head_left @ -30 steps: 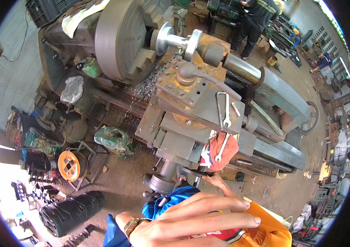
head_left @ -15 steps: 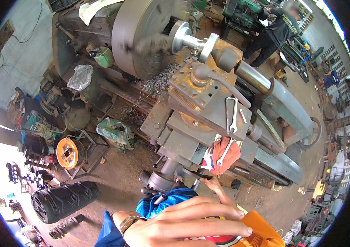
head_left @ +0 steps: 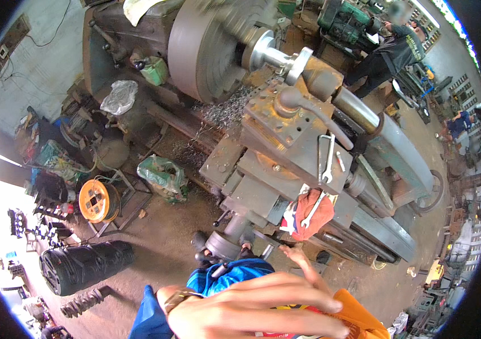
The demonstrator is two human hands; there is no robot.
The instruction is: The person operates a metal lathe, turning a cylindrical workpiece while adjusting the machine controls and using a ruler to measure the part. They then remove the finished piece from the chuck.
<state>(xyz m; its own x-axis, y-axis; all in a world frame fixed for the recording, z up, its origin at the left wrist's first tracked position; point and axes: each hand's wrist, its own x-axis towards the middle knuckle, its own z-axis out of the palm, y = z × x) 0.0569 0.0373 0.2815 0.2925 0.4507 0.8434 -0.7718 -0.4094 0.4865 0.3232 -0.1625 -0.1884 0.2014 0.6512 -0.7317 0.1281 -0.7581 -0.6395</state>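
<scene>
My left hand, a watch on its wrist, stretches across the lower middle with fingers extended and slightly apart. It holds nothing. Farther forward and smaller, my right hand has its fingers at the end of a dark crank lever on the front of a large metal lathe; how they wrap it is partly hidden. Beyond them, a shiny turned workpiece sits between the big blurred chuck and the tailstock. The tool post with its long clamp handle stands beside it.
A wrench and a bent rod lie on the carriage; another wrench rests on a red cloth. Metal chips heap under the chuck. Left are an orange cable reel and a black cylinder. A co-worker bends at another machine.
The view has shifted slightly, moving the lathe right in the picture. The co-worker leans farther toward the other machine. Both my hands keep nearly the same pose.
</scene>
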